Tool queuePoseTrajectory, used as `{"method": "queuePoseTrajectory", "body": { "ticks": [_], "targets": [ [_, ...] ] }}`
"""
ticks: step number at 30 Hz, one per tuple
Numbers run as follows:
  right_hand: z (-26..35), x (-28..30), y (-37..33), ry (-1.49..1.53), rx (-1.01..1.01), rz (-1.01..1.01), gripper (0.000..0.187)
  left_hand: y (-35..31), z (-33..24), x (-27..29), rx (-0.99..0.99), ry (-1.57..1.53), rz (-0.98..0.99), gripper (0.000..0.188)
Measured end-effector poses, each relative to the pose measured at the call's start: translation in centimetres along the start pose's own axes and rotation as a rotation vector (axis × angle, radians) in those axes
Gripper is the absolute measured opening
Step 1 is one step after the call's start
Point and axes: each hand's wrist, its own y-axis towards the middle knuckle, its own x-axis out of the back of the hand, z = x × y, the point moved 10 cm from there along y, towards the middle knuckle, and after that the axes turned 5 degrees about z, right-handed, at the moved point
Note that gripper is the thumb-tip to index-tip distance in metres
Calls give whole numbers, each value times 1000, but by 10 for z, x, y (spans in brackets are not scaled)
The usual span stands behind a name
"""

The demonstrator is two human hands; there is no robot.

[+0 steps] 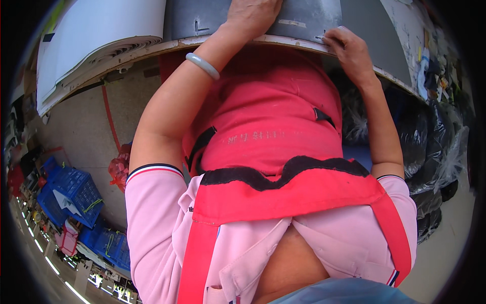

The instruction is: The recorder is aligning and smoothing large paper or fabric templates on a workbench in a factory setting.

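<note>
A dark grey sheet (316,15) with small cut or worn marks lies on the work table, near its front edge. My left hand (254,15) rests over this sheet at the top of the view, and its fingertips are cut off or hidden. A pale bangle (203,66) circles that forearm. My right hand (350,53) is at the table's front edge, with the fingers curled in and the thumb near a small pale-edged slot in the sheet. Whatever sits between those fingers is too small to make out.
A thick stack of white sheets (109,35) curls over at the left of the table edge (298,43). Blue plastic crates (76,190) and a red bag (120,169) stand on the floor at left. Black plastic-wrapped bundles (412,137) are piled under the table's right side.
</note>
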Motion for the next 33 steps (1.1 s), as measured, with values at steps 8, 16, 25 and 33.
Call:
{"method": "queuePoseTrajectory", "body": {
  "ticks": [8, 16, 25, 33],
  "targets": [
    [-43, -7, -15, 377, -400, -116, 19, -1, 2, 0, 0, -1, -10, 24],
    [-46, -14, -4, 259, -348, 103, 18, 1, 1, 1, 8, 3, 15, 23],
    [-87, 8, 53, 437, -369, -122, 20, -6, -9, 20, -98, 87, -216, 31],
    [-110, 34, 125, 43, -203, -238, 23, -1, 7, -22, -7, 61, 26, 38]
  ]
}}
